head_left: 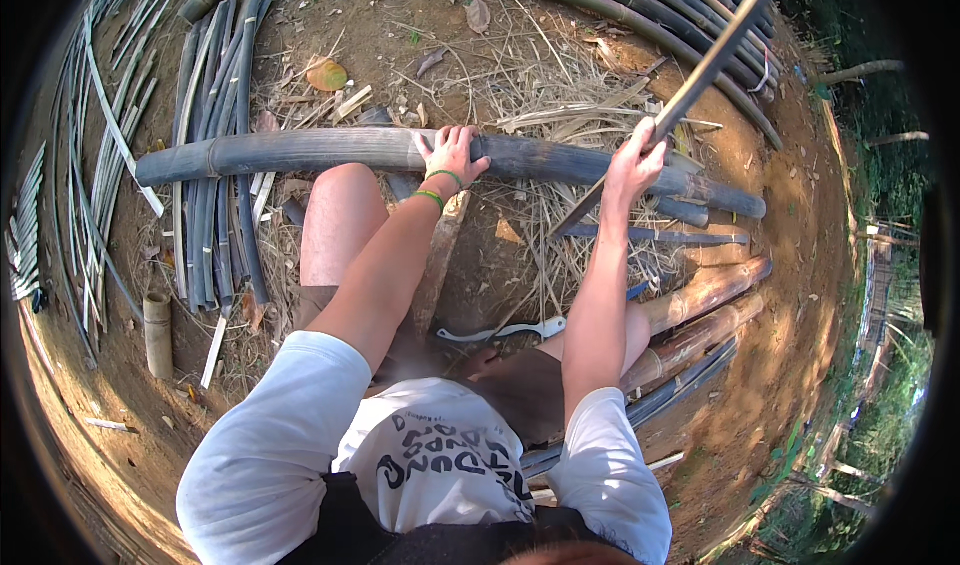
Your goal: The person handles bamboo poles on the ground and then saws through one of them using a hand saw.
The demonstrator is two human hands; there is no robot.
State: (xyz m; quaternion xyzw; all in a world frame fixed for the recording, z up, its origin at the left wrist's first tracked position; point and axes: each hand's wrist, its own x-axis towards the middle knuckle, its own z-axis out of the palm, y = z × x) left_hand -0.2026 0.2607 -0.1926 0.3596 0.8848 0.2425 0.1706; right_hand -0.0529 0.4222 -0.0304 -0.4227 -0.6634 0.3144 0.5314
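Note:
A thick grey-green bamboo pole (310, 149) lies crosswise in front of my knees. My left hand (452, 157), with green bands on its wrist, is laid over the middle of this pole, its fingers curled across the top. In my right hand (634, 165) is a long split bamboo strip (712, 50), gripped in a closed fist. The strip slants from the upper right down past the pole, its lower end close to the dry shavings. Between my legs lies a curved saw or knife (505, 331) with a pale handle; which of the two I cannot tell.
Bundled bamboo lengths (215, 165) and thin strips (110, 185) lie at the left, near a short upright bamboo piece (158, 335). Long poles (600, 10) curve along the far side. Cut bamboo sections (700, 310) sit by my right leg. Dry shavings (560, 115) litter the ground.

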